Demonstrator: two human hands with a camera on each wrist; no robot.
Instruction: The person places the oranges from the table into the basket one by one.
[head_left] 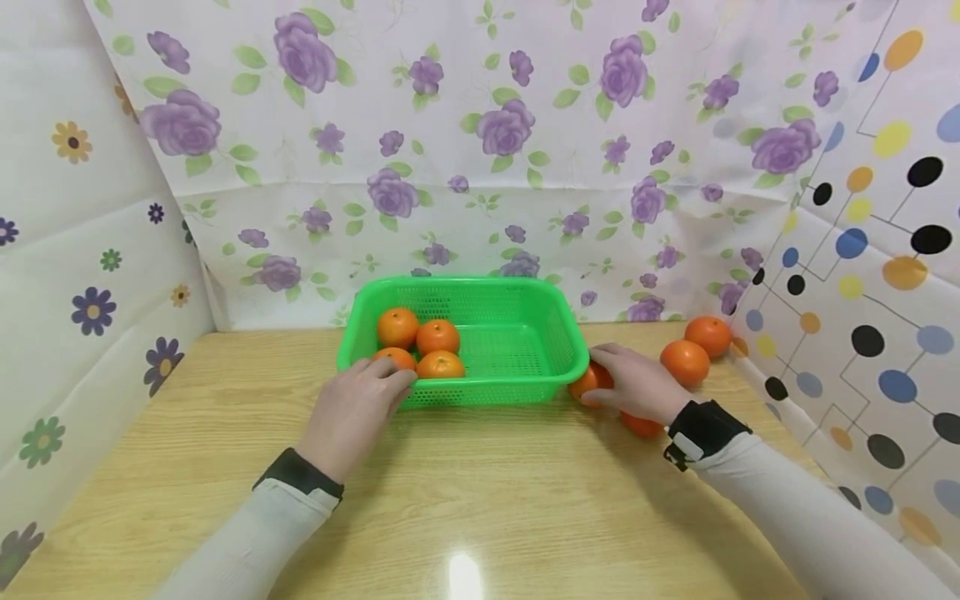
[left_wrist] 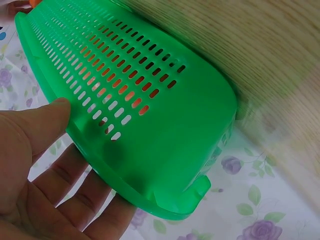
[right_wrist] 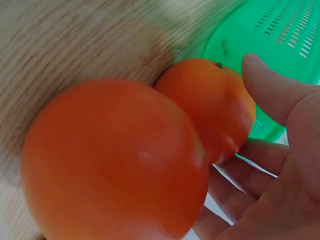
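Note:
A green perforated plastic basket [head_left: 517,382] stands on the table with several oranges [head_left: 438,337] grouped at its left end. My left hand [head_left: 357,410] holds the basket's near left rim, thumb [left_wrist: 52,120] against the outer wall and fingers over the edge. Just outside the basket's right end, my right hand [head_left: 633,383] grips another orange [right_wrist: 200,105], its thumb [right_wrist: 272,90] on one side and fingers on the other. Close by that hand lies a further orange [right_wrist: 115,160], partly hidden under the wrist in the head view.
Two more oranges [head_left: 685,363] [head_left: 708,336] lie at the table's right side, near the dotted cloth wall [head_left: 862,333]. Behind the basket hangs a cloth with purple flowers [head_left: 450,225]. The wooden table [head_left: 480,483] stretches out in front.

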